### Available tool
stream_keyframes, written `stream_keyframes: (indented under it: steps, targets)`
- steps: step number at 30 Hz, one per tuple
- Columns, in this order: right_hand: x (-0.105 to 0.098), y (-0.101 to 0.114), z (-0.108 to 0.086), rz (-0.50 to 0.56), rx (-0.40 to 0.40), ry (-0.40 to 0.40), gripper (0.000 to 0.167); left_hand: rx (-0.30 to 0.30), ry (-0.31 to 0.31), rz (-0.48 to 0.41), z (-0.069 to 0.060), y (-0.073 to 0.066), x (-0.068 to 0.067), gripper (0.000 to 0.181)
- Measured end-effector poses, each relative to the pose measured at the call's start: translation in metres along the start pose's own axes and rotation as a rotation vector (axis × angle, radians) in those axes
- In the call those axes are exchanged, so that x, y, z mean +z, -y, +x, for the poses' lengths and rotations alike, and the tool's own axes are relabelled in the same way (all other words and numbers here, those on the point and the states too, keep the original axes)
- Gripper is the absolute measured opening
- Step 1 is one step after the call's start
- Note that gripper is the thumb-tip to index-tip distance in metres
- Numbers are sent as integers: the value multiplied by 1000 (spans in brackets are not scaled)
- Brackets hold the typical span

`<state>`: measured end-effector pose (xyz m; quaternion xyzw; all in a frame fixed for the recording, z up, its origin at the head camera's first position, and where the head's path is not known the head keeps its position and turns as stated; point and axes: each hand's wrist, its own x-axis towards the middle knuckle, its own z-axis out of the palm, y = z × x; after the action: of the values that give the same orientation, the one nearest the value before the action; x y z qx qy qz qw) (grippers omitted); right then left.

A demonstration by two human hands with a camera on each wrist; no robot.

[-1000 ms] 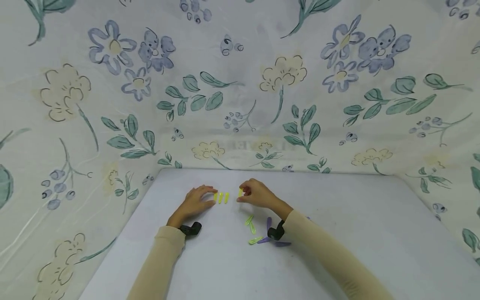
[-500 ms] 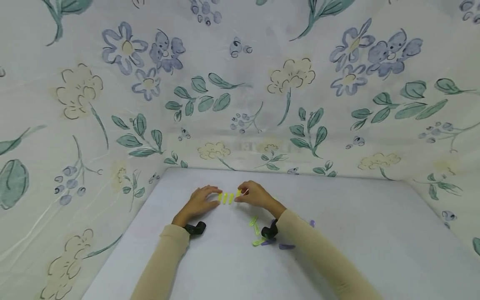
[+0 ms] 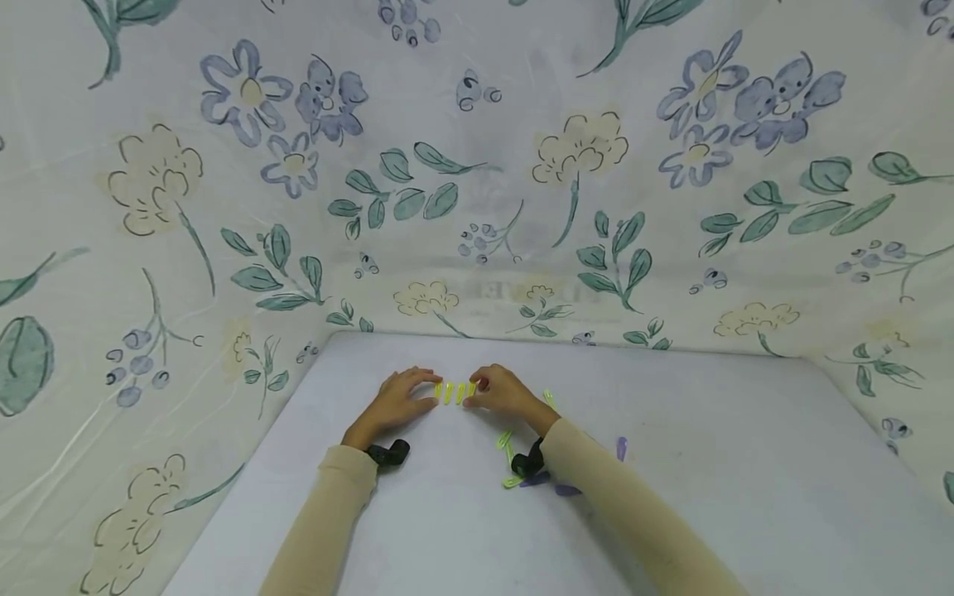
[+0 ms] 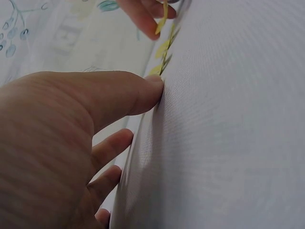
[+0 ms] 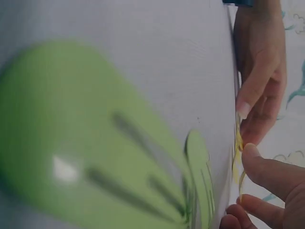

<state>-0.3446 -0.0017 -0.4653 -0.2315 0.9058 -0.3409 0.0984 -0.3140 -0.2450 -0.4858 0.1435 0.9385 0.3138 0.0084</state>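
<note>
Four yellow hair clips (image 3: 449,393) lie side by side in a short row on the white table, the outer two partly covered by fingertips. At the row's left end my left hand (image 3: 393,404) rests with thumb and fingertips spread beside the end clip. My right hand (image 3: 510,392) pinches the rightmost yellow clip (image 5: 241,183) by its ends, between thumb and finger. In the left wrist view that clip (image 4: 162,23) stands on edge in the right fingers, close to the others.
Light green clips (image 3: 504,439) and purple clips (image 3: 567,490) lie scattered near and under the right forearm. Another green clip (image 3: 549,399) is behind the right wrist, and a purple one (image 3: 622,449) farther right. Flower-patterned sheeting (image 3: 477,199) rises behind the table (image 3: 715,463).
My right hand has moved left with its yellow clip, up against the row, and lowered it there. The left hand keeps its place at the row's left end. The head view has shifted slightly.
</note>
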Motion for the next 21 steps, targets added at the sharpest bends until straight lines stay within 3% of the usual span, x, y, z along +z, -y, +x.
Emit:
stream_keyframes:
  steps: [21]
  targets:
    - [7, -4, 0, -47, 11, -4, 49, -21, -1, 1, -1, -2, 0, 40]
